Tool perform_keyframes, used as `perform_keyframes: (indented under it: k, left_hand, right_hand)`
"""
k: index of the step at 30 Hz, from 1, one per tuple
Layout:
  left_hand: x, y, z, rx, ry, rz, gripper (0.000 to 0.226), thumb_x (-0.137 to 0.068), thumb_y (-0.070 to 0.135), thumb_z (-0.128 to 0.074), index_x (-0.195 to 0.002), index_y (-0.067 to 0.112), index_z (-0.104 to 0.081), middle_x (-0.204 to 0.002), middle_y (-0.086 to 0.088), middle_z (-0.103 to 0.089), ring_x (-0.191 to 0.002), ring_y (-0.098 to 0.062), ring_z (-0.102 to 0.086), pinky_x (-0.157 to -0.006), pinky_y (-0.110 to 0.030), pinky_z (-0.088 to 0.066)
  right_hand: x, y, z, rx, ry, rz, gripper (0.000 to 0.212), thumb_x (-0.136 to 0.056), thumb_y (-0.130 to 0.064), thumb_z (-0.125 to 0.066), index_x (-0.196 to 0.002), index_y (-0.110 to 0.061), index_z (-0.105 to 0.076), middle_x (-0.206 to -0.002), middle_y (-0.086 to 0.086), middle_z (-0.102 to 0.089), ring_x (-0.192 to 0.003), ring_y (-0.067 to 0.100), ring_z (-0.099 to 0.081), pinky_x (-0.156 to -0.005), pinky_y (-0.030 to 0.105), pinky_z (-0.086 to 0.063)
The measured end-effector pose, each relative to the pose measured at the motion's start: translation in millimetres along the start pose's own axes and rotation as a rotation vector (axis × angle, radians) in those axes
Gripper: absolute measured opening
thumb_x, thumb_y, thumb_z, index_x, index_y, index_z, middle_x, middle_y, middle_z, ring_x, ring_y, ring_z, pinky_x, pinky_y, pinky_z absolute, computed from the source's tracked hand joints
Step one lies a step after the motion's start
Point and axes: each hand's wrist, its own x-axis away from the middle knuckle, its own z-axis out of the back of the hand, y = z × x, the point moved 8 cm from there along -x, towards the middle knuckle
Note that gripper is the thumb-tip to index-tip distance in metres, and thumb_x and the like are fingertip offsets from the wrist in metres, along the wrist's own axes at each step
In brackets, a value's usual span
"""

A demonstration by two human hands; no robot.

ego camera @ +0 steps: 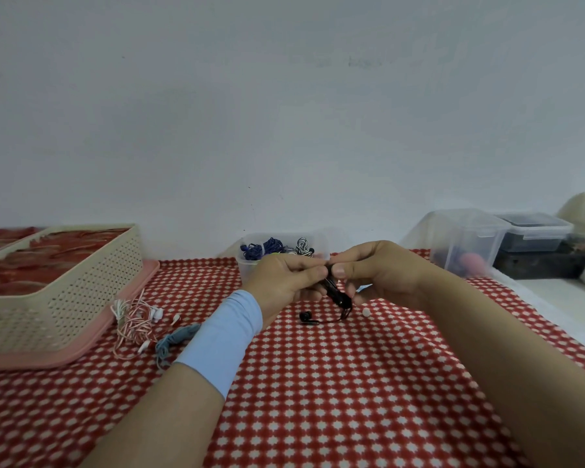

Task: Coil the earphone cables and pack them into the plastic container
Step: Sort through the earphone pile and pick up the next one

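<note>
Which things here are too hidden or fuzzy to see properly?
Head view only.
Mostly hidden between left hand and right hand: black earphone cable bundle.
Front covered by those hands: small clear plastic container.
Contents blurred: tall clear lidded box.
Cut off by left edge: cream perforated basket.

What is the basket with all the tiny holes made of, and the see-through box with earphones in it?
The beige basket looks like matte hard plastic: its walls have even moulded rows of small holes. The clear container seems thin plastic too, a bit cloudy: the coiled earphones show through its wall.
</note>
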Motion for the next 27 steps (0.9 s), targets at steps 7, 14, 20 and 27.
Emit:
perform_keyframes:
  k: [7, 14, 20, 27]
  left_hand:
    - [-0.1, -3.5, -1.0, 0.016, 0.006, 0.008, 0.017, -0.091, 0.000, -0.061, -0.102, 0.007, -0.072, -0.080, -0.007, -0.072, -0.064, -0.011, -0.066, -0.059, -0.019, -0.054]
    - [1.5, -1.8, -3.3, 0.027, -0.005, -0.001, 0.020, -0.090, -0.002, -0.060, -0.108, 0.000, -0.070, -0.079, -0.007, -0.072, -0.063, -0.010, -0.065, -0.058, -0.018, -0.054]
    - [0.0, -6.8, 2.1, 0.015, 0.035, 0.041, 0.019, -0.090, -0.002, -0.062, -0.106, 0.003, -0.072, -0.082, -0.010, -0.072, -0.062, -0.013, -0.065, -0.058, -0.020, -0.055]
    - [-1.5, -13.4, 8.0, 0.080, 0.124, 0.077, 0.011, -0.090, 0.002, -0.065, -0.094, 0.007, -0.074, -0.073, -0.005, -0.071, -0.063, -0.016, -0.066, -0.057, -0.022, -0.056]
  right_hand:
    - [-1.8, -2.4, 2.9, 0.006, 0.047, 0.049, 0.008, -0.080, -0.007, -0.079, -0.087, -0.011, -0.077, -0.071, 0.008, -0.070, -0.057, 0.018, -0.063, -0.055, 0.030, -0.056]
    - [0.5, 2.8, -0.7, -0.032, -0.008, -0.040, 0.005, -0.082, -0.008, -0.076, -0.085, -0.012, -0.075, -0.066, 0.005, -0.068, -0.059, 0.014, -0.064, -0.055, 0.027, -0.057]
    - [-1.1, -2.1, 1.3, 0.072, 0.077, 0.057, 0.004, -0.086, -0.007, -0.078, -0.087, -0.010, -0.076, -0.077, 0.012, -0.071, -0.059, 0.016, -0.066, -0.058, 0.031, -0.061]
    - [-3.0, -13.7, 7.4, 0.281, 0.225, 0.197, 0.003, -0.086, -0.009, -0.080, -0.089, -0.010, -0.079, -0.088, 0.016, -0.077, -0.065, 0.022, -0.070, -0.066, 0.042, -0.065]
